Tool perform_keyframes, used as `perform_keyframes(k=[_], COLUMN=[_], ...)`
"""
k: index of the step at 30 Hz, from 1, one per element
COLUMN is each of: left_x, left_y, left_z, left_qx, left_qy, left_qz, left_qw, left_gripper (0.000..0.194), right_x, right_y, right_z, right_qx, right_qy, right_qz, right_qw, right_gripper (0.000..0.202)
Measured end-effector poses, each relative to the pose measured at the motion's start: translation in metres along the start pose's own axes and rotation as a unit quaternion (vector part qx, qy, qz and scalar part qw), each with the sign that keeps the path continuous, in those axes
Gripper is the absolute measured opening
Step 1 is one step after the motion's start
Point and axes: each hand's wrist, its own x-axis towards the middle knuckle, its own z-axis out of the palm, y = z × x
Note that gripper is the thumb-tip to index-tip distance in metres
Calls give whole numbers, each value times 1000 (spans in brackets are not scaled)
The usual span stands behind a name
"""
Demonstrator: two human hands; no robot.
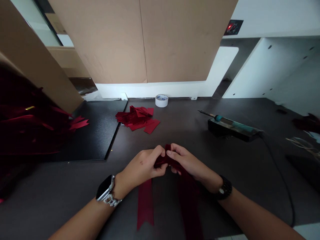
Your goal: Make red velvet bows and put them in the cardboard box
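Observation:
Near the middle of the dark table, my left hand pinches a dark red velvet ribbon, with fingers and thumb closed on its gathered part. My right hand grips the same gathered part from the other side, thumb on top. A short loop of the ribbon stands up between the two hands. One tail with a V-notched end hangs below my left hand, and a wider, longer stretch runs down below my right hand, out of the frame. The folds inside my fingers are partly hidden.
Cut red ribbon pieces lie in a pile beyond my hands, near a white tape roll. A soldering iron rests on a box at the right, its cord trailing down. Many red ribbons heap at the left over a black board.

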Motion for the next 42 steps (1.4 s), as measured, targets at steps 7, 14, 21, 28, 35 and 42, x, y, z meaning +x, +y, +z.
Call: perform_keyframes(k=[7,14,21,28,35,42], left_x=[3,2,4,18,18,18], left_y=[6,14,9,-5,-2,3], left_z=[-17,-12,-2,-15,-15,-9], left_qx=[182,180,70,-243,-513,-485], left_qy=[-2,-20,3,20,-43,-25], left_qz=[195,201,-12,-333,-411,-388], left_qw=[964,963,997,911,752,783], left_gripper=[18,16,8,13,29,28], right_x=[-6,-1,-23,-19,-4,-6], right_y=[-8,-4,-17,-9,-2,-1], right_z=[-3,-12,-7,-4,-10,-8], right_qx=[97,-132,-307,-465,-560,-504], right_qy=[1,-47,96,-18,57,99], right_qz=[94,7,-468,-423,-494,-540], right_qw=[991,990,823,777,662,666], right_gripper=[24,15,14,16,17,14])
